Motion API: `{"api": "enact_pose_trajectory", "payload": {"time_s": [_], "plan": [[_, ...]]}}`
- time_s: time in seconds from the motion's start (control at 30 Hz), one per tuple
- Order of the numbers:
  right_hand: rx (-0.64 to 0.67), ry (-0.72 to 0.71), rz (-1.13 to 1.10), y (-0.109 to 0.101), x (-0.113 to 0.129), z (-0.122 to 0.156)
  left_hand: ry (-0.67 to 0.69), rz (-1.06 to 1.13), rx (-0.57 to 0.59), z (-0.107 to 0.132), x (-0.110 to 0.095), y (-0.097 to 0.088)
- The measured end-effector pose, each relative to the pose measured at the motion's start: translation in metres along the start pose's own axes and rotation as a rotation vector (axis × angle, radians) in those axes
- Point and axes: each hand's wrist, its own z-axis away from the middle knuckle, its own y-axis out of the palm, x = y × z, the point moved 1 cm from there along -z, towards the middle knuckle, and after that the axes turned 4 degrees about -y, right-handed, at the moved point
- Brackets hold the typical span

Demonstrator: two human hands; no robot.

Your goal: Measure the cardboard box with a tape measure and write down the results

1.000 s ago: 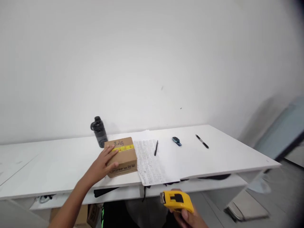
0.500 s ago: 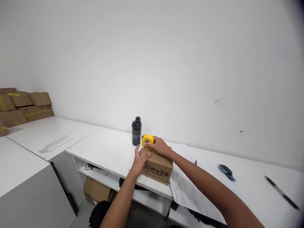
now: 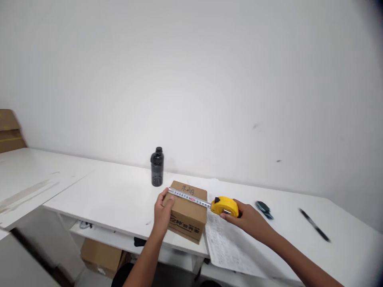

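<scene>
A small cardboard box (image 3: 187, 213) sits near the front edge of the white desk (image 3: 116, 195). My left hand (image 3: 163, 211) is closed round the box's left end and pins the end of the tape there. My right hand (image 3: 249, 219) grips a yellow tape measure (image 3: 225, 206) just past the box's right side. The tape blade (image 3: 188, 197) lies stretched across the top of the box between my two hands.
A dark water bottle (image 3: 157, 166) stands behind the box. A written sheet of paper (image 3: 227, 243) lies right of the box, then a small dark-blue object (image 3: 263, 209) and a black pen (image 3: 314, 230). Cardboard boxes (image 3: 8, 130) are stacked at far left; another box (image 3: 101, 255) sits under the desk.
The tape measure, held below the desk edge a second ago, went onto the box's left top edge. My right hand has since pulled it right, drawing the blade across the box.
</scene>
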Motion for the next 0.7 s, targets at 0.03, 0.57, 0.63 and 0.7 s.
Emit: {"api": "enact_pose_trajectory", "payload": {"time_s": [0.03, 0.57, 0.63, 0.7], "plan": [[-0.002, 0.020, -0.018, -0.003, -0.004, 0.007, -0.001, -0.012, -0.005, -0.002, -0.001, 0.001], [0.087, -0.223, 0.052, 0.048, 0.112, -0.086, 0.010, -0.035, -0.028, 0.001, 0.003, 0.003], [0.096, -0.261, 0.041, 0.056, 0.128, -0.094, 0.013, -0.014, -0.025, 0.004, 0.005, 0.000], [0.092, -0.285, 0.012, 0.057, 0.135, -0.099, -0.013, 0.012, -0.009, 0.008, 0.006, -0.004]]}}
